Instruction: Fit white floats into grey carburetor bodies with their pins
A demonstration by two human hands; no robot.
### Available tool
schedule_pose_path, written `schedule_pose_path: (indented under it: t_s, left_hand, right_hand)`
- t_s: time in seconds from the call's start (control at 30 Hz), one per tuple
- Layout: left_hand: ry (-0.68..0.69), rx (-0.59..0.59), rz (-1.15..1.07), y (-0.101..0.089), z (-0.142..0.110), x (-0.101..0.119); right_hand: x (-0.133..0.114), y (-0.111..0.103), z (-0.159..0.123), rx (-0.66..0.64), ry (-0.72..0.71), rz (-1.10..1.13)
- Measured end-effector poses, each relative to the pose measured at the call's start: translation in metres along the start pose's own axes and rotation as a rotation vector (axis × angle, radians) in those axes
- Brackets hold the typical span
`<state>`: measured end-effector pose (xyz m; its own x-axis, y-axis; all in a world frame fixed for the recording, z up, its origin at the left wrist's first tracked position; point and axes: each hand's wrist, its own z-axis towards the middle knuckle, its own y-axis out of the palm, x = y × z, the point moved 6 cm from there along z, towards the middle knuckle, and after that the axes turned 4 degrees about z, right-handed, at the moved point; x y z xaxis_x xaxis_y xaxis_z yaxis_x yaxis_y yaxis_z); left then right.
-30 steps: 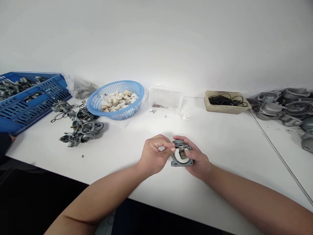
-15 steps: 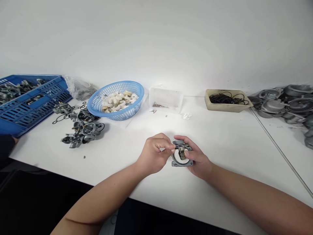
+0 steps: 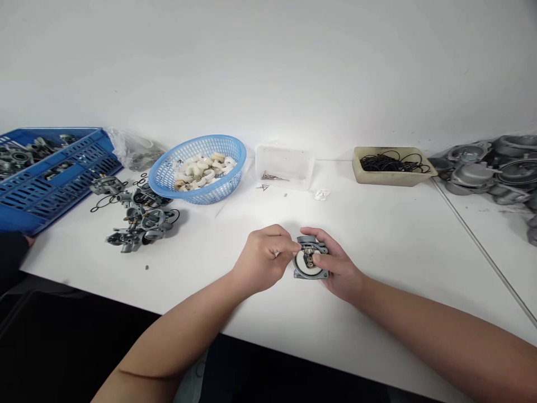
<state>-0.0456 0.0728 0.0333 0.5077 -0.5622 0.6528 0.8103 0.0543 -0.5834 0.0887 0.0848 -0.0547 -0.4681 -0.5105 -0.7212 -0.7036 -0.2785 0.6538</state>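
A grey metal carburetor body (image 3: pixel 309 261), with a white float and brass parts inside its round opening, is gripped in my right hand (image 3: pixel 335 267) just above the white table (image 3: pixel 377 235). My left hand (image 3: pixel 262 257) is curled beside it on the left. Its thumb and fingers pinch at the body's left edge, and whatever small piece they hold is hidden.
A blue basket (image 3: pixel 197 168) of white floats, a clear box (image 3: pixel 285 165) with pins and a beige tray (image 3: pixel 390 168) of black O-rings line the back. Assembled carburetors (image 3: pixel 138 215) and a blue crate (image 3: pixel 46 168) lie at left. Grey metal bowls (image 3: pixel 490 168) are piled at right.
Both hands and the carburetor body have stayed together at the table's middle. The body has tipped slightly, so the white float shows more. The view has shifted a little.
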Motion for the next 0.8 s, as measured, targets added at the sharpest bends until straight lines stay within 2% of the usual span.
schedule_pose_path:
  t_s: [0.1, 0.33, 0.47, 0.63, 0.8]
  left_hand:
    - [0.078, 0.004, 0.045, -0.002, 0.000, 0.004]
    - [0.090, -0.049, 0.037, -0.002, -0.002, 0.003]
    - [0.038, -0.057, 0.005, -0.004, -0.001, 0.002]
    - [-0.116, -0.135, -0.023, -0.002, -0.001, -0.006]
    - [-0.157, -0.105, -0.032, 0.000, -0.003, -0.011]
  right_hand:
    - [0.000, 0.000, 0.000, 0.001, -0.001, -0.013]
    - [0.000, 0.000, -0.001, -0.020, -0.006, -0.031]
    - [0.000, 0.000, -0.002, -0.014, -0.003, -0.026]
    - [0.001, 0.001, -0.004, -0.041, 0.029, -0.043]
    - [-0.001, 0.001, -0.004, -0.029, 0.020, -0.066]
